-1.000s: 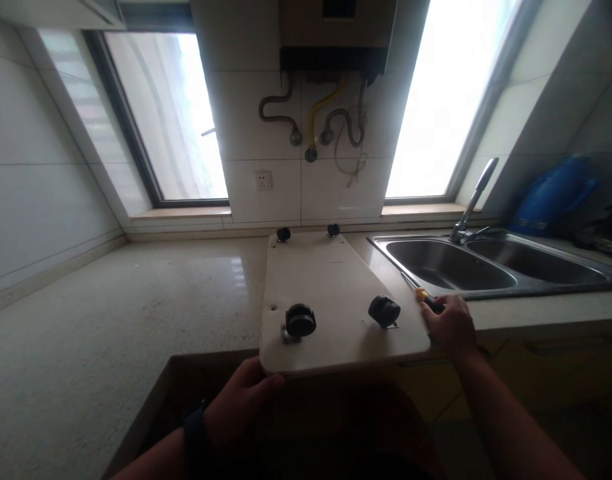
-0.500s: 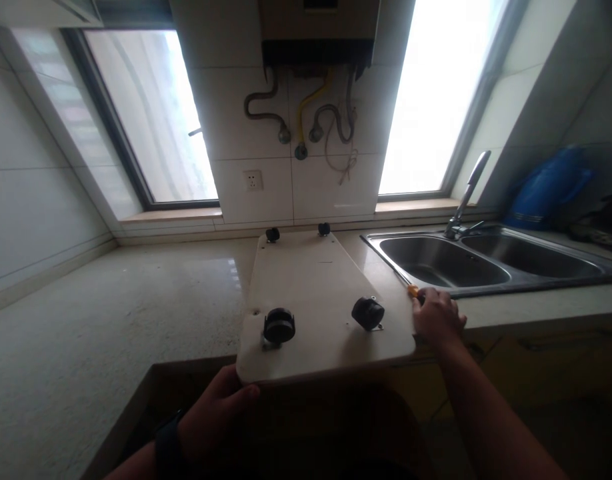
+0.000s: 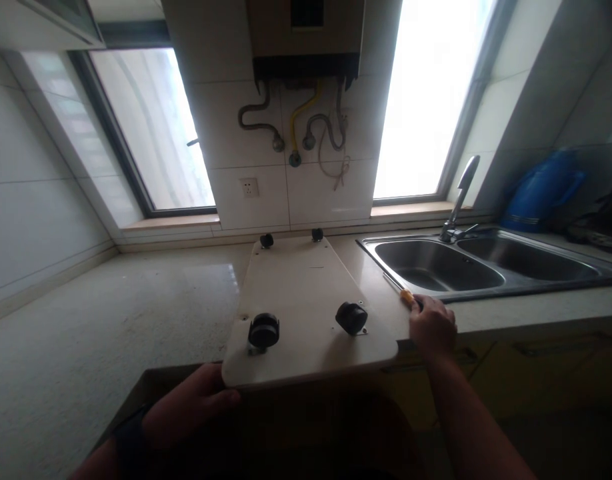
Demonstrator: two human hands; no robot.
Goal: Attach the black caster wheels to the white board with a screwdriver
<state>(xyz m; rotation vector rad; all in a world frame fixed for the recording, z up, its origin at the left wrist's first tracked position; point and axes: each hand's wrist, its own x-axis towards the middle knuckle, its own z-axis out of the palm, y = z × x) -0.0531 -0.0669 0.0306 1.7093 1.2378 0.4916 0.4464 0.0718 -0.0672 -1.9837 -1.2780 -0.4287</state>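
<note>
A pale board (image 3: 296, 287) with rounded corners lies on the counter, its near end jutting past the front edge. Black casters stand up from it: a near left caster (image 3: 264, 331), a near right caster (image 3: 351, 319) and two small ones at the far end. My left hand (image 3: 196, 401) grips the board's near left corner, thumb along the edge, other fingers hidden beneath. To the right of the board, my right hand (image 3: 433, 328) is closed on a screwdriver (image 3: 407, 296) with an orange-yellow handle, its thin shaft pointing away towards the sink's left edge.
A double steel sink (image 3: 501, 288) with a tall faucet (image 3: 459, 207) is set into the counter (image 3: 111, 313) on the right. Behind it stands a blue jug (image 3: 541, 193). A water heater (image 3: 306, 40) with pipes hangs on the tiled wall between two windows.
The view has tilted up slightly. The board's near end and my left hand have shifted a little left. More of the screwdriver's handle and shaft now shows past my right hand.
</note>
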